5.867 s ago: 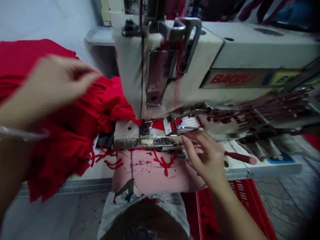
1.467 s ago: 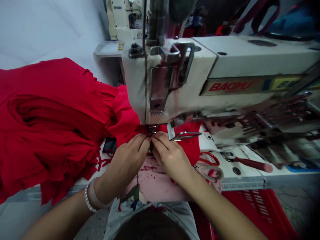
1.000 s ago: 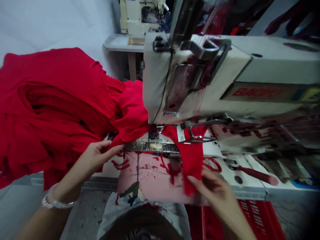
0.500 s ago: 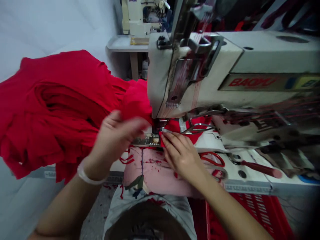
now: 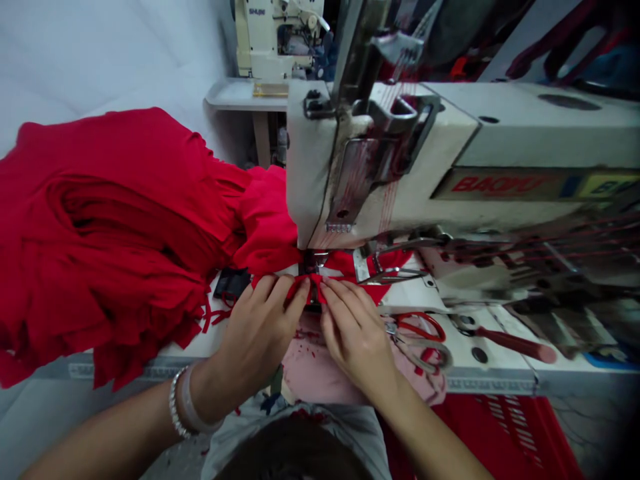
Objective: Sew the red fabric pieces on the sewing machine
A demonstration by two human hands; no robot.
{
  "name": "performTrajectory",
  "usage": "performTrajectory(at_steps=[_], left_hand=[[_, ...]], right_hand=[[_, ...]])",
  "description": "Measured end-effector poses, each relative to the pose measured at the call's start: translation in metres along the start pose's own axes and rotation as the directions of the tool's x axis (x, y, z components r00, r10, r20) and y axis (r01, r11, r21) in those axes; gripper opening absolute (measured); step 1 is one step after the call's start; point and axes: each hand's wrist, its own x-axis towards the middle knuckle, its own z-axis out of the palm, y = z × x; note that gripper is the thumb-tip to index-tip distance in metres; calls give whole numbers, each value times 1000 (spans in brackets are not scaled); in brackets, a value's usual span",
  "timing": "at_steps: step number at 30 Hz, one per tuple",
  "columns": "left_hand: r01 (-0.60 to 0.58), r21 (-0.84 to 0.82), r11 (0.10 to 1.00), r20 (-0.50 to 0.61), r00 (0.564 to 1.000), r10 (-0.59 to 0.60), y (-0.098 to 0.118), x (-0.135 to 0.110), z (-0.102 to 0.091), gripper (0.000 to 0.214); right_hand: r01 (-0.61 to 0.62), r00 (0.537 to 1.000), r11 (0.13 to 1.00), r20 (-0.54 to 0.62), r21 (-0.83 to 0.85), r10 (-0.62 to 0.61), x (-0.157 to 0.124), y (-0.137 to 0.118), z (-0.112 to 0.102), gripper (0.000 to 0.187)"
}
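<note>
A white industrial sewing machine (image 5: 450, 167) fills the upper right of the head view. Under its needle lies a small red fabric piece (image 5: 345, 270). My left hand (image 5: 257, 333) and my right hand (image 5: 357, 333) meet side by side just in front of the presser foot (image 5: 313, 263). Both sets of fingertips press and pinch the near edge of the red piece. A bracelet sits on my left wrist. A big pile of red fabric (image 5: 110, 233) is heaped at the left and touches the machine.
Red-handled scissors (image 5: 423, 333) and a red-handled screwdriver (image 5: 505, 337) lie on the table right of my right hand. A pink cloth (image 5: 310, 370) hangs over the table's front edge. A red crate (image 5: 500, 433) stands below right. Another sewing machine (image 5: 280, 33) stands behind.
My left hand came down from the air onto the fabric at the needle. My right hand slid slightly left, so both hands now touch at the presser foot.
</note>
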Motion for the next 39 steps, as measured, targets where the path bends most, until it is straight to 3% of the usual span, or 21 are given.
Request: performTrajectory(at_steps=[4, 12, 19, 28, 39], left_hand=[[-2, 9, 1000, -51, 999, 3, 3, 0, 1, 39], [-64, -66, 996, -56, 997, 61, 3, 0, 6, 39], [-60, -81, 995, -20, 998, 59, -1, -1, 7, 41], [-56, -33, 998, -87, 995, 53, 2, 1, 16, 41], [-53, -67, 996, -82, 996, 47, -1, 0, 21, 42]], right_hand=[[-30, 999, 998, 17, 52, 30, 3, -2, -3, 30], [90, 990, 993, 114, -80, -81, -1, -1, 0, 35], [79, 993, 993, 98, -83, -71, -1, 1, 1, 35], [63, 995, 989, 91, -135, -51, 7, 3, 5, 32], [30, 998, 998, 65, -55, -26, 15, 9, 8, 27]])
